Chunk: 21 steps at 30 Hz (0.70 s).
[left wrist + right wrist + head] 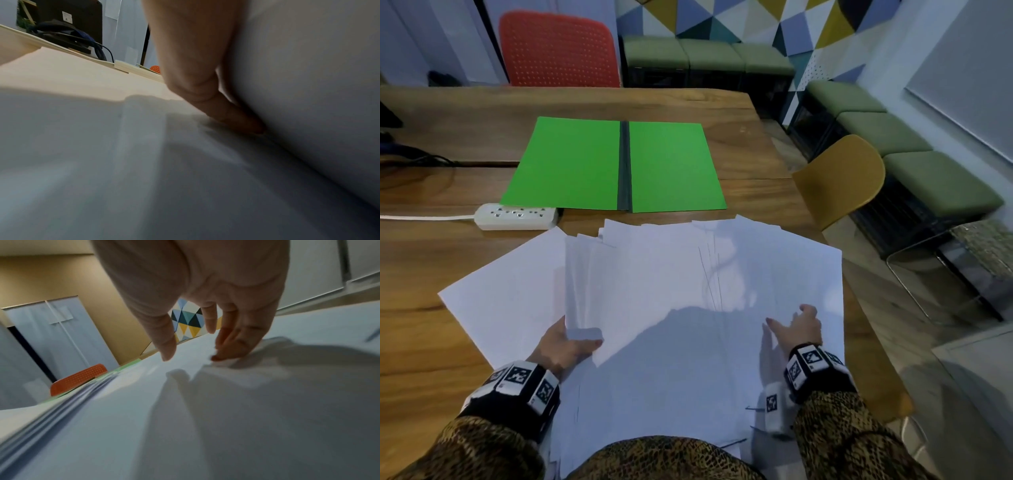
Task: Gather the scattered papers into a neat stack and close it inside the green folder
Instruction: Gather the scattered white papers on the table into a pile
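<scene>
Papers [671, 274] fanned loose on table [431, 342] near edge, left hand [566, 346] gripping lifted left sheets with thumb on top, right hand [799, 330] open, fingertips [224, 356] touching top sheet, green folder [616, 164] open flat just beyond.

wooden table [750, 144] carries open green folder [571, 164], white power strip [515, 216], fanned white papers [671, 274].

The right hand [205, 293] is held with fingers extended over spread white paper sheets [226, 418]. The sheets are touched by its fingertips [218, 357]. An orange perforated chair back [79, 380] is seen beyond.
</scene>
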Motion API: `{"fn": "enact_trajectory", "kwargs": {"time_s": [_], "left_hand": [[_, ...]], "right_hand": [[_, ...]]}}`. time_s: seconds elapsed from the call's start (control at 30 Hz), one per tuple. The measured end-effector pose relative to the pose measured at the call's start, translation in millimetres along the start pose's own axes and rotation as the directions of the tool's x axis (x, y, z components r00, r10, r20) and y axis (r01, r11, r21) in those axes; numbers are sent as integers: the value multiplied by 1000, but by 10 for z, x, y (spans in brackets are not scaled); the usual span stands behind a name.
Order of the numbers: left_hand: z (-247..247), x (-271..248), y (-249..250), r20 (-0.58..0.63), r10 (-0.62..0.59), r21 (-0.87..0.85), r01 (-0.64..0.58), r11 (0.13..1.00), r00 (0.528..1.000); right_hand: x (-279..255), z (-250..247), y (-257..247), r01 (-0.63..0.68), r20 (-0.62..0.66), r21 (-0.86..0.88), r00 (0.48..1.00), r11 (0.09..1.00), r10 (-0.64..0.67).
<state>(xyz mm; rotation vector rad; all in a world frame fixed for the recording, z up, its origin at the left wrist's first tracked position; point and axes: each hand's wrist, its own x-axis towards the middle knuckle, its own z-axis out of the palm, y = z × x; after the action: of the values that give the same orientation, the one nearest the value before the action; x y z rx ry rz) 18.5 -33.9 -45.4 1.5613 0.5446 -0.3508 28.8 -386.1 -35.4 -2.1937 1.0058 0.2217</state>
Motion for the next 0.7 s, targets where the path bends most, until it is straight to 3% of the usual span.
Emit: {"fn": "enact_trajectory", "kwargs": {"time_s": [0.07, 0.23, 0.3, 0.37, 0.4, 0.47, 0.53, 0.6, 0.7], "left_hand": [[9, 20, -35, 14, -9, 16, 9, 1000, 1000], [-3, 9, 2, 10, -21, 32, 20, 999, 1000], [-67, -21, 42, 21, -34, 29, 34, 999, 999], [-127, -51, 89, 82, -79, -3, 80, 997, 994], [-153, -37, 78, 124, -101, 8, 101, 995, 987], [-141, -22, 71, 159, -127, 42, 122, 992, 979], [-49, 6, 77, 197, -121, 24, 118, 993, 973], [16, -4, 114, 226, -129, 31, 125, 992, 966], [-85, 46, 119, 273, -161, 25, 160, 987, 948]], "right_hand": [[-31, 47, -30, 24, 113, 60, 993, 998, -30], [-129, 228, -46, 237, 327, -97, 925, 967, -194], [-153, 179, -66, 267, 383, 30, 887, 963, -258], [-165, 85, -49, 163, 455, 278, 846, 947, -279], [-155, 69, -28, 131, 473, 320, 836, 938, -278], [-120, 123, -1, 175, 478, 228, 837, 958, -267], [-178, 214, -58, 218, 545, 186, 789, 958, -285], [-248, 284, -133, 205, 587, 269, 739, 941, -329], [-291, 265, -192, 66, 664, 396, 669, 916, -335]]}}
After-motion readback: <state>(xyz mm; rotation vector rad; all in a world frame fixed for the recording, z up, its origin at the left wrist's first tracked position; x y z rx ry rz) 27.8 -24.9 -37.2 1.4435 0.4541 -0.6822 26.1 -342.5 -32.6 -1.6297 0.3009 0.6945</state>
